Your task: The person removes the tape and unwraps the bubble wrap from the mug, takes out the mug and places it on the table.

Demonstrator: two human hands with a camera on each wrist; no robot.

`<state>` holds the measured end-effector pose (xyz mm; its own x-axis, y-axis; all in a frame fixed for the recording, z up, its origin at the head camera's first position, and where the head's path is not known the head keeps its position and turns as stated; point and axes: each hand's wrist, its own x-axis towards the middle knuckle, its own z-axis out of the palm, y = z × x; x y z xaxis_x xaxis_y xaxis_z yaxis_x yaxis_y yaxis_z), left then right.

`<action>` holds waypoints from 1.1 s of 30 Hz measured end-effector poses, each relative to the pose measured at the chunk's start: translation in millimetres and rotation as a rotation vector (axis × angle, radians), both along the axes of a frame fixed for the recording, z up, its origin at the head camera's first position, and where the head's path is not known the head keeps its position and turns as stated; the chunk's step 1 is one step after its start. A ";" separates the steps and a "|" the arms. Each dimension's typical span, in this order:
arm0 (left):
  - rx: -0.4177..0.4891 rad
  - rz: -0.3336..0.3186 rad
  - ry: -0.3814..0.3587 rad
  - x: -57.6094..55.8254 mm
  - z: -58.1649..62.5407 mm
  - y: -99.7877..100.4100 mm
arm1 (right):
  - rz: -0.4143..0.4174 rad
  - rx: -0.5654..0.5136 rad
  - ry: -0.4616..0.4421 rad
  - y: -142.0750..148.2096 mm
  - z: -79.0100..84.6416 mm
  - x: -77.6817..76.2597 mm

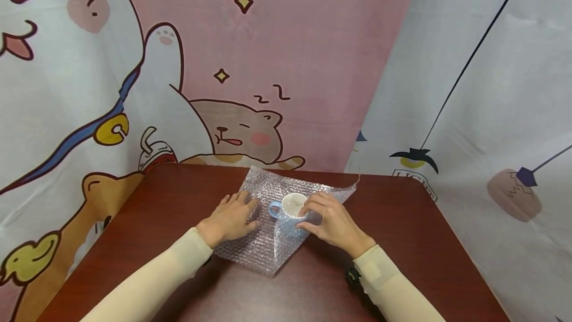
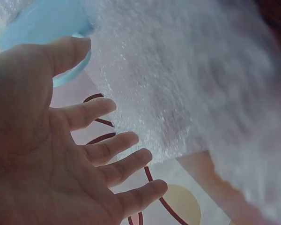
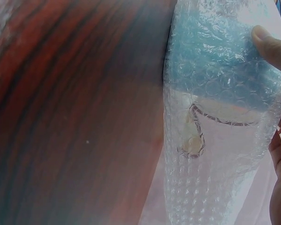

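Note:
A light blue mug [image 1: 290, 217] with a white inside stands upright on a sheet of bubble wrap [image 1: 254, 257], its handle toward the left. A flap of the wrap is folded up over the mug's near side. My right hand [image 1: 332, 220] holds this flap against the mug, with the thumb on the near side and the fingers at the rim. In the right wrist view the mug's blue shows through the wrap [image 3: 215, 164]. My left hand [image 1: 232, 216] is spread over the left part of the sheet, apart from the handle [image 2: 70, 77]; whether it touches the wrap I cannot tell.
The sheet lies on a dark red-brown wooden table [image 1: 393, 227], close to its far edge. Behind and beside the table hangs a cloth backdrop [image 1: 304, 48] with cartoon animals. A dark strap [image 1: 353, 276] is on the right wrist.

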<state>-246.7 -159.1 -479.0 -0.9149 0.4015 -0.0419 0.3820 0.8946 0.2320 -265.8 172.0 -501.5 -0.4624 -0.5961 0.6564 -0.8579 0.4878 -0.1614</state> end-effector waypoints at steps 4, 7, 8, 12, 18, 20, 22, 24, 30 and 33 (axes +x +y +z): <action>0.012 0.013 -0.016 -1.5 -3.5 5.4 | 0.000 0.000 -0.002 0.1 0.2 0.3; 0.003 0.025 -0.021 -3.9 -8.1 7.7 | -0.006 0.003 -0.010 0.4 0.8 0.9; 0.000 0.027 -0.023 -4.6 -9.5 8.2 | -0.008 0.003 -0.010 0.6 1.1 1.2; -0.008 0.040 -0.051 -6.2 -15.1 9.3 | -0.015 0.006 -0.012 1.2 2.1 2.6; 0.005 0.054 -0.092 -5.1 -20.4 7.6 | -0.021 0.031 -0.007 0.3 3.2 3.2; 0.000 0.050 -0.090 -5.4 -21.6 6.9 | -0.026 0.046 -0.002 0.3 3.9 3.1; -0.007 0.044 -0.084 -6.2 -22.6 6.7 | -0.028 0.064 0.004 0.4 5.2 3.2; -0.017 0.040 -0.074 -7.0 -23.1 6.9 | -0.031 0.085 0.003 0.7 6.8 3.3; -0.036 0.049 -0.076 -8.0 -22.9 8.5 | -0.047 0.130 -0.057 1.1 13.2 5.5; -0.041 0.055 -0.084 -8.6 -21.9 9.3 | -0.066 0.138 -0.099 -0.6 16.3 6.7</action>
